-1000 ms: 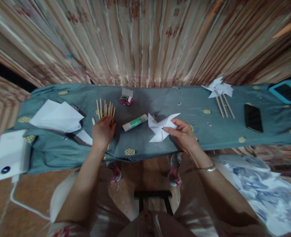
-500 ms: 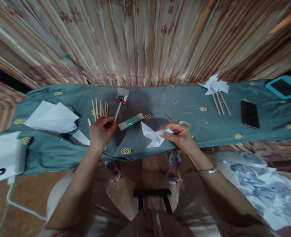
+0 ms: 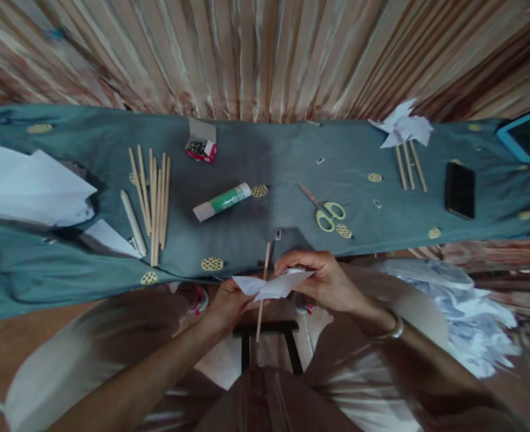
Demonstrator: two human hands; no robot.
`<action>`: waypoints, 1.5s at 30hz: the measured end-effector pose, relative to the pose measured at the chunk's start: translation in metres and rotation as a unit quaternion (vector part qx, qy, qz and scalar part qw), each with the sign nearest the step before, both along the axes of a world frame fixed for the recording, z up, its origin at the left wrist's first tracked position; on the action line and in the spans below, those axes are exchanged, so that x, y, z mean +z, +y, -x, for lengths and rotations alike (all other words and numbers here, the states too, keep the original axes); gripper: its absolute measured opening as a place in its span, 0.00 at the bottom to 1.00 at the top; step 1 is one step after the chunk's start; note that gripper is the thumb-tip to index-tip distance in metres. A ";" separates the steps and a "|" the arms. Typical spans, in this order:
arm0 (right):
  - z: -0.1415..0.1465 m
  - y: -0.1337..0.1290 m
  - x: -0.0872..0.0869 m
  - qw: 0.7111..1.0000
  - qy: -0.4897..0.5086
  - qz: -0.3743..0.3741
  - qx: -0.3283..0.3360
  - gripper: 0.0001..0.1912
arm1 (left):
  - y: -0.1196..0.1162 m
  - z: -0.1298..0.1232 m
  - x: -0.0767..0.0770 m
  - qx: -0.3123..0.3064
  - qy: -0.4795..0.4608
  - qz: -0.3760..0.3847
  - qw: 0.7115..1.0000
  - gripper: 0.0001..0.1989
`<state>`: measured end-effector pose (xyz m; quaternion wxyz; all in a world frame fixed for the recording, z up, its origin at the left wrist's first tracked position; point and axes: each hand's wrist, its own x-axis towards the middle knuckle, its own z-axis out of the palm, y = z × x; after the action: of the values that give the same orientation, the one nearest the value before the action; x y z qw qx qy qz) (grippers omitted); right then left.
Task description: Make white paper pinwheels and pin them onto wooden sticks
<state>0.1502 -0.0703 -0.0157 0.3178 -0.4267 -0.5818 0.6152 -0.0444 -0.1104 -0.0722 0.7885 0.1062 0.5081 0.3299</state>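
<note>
In front of my lap, at the table's near edge, both hands meet at a white paper pinwheel. My right hand is closed on the right side of its folded paper. A thin wooden stick crosses at the pinwheel, one end pointing to the table and the other to my lap. My left hand is closed around the stick, with the fingertips partly hidden under the paper.
Wooden sticks, a white pointed rod and paper sheets lie left. A red tack box, glue stick and scissors occupy the middle. Finished pinwheels and a phone lie right.
My left hand has brought the stick from beside the stick pile to the pinwheel. My right hand has drawn the pinwheel toward my body. The view has tilted and shifted.
</note>
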 end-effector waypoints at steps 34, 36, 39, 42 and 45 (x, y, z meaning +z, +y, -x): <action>0.007 0.008 -0.027 0.971 -0.201 -0.107 -0.077 0.10 | -0.005 -0.005 -0.013 -0.012 -0.034 0.068 0.997 0.22; 0.007 0.009 -0.027 0.971 -0.200 -0.103 -0.079 0.10 | -0.006 -0.005 -0.013 -0.013 -0.033 0.067 0.997 0.22; 0.007 0.009 -0.027 0.971 -0.203 -0.098 -0.079 0.09 | -0.005 -0.005 -0.012 -0.017 -0.031 0.065 0.997 0.22; 0.007 0.009 -0.027 0.970 -0.205 -0.104 -0.077 0.10 | -0.004 -0.005 -0.010 -0.016 -0.033 0.067 0.997 0.22; 0.007 0.008 -0.028 0.968 -0.215 -0.106 -0.077 0.10 | -0.004 -0.005 -0.011 -0.017 -0.032 0.061 0.997 0.22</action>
<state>0.1435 -0.0619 -0.0435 0.2755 -0.5562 -0.6637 0.4174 -0.0394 -0.1147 -0.0829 0.8149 0.0558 0.5000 0.2878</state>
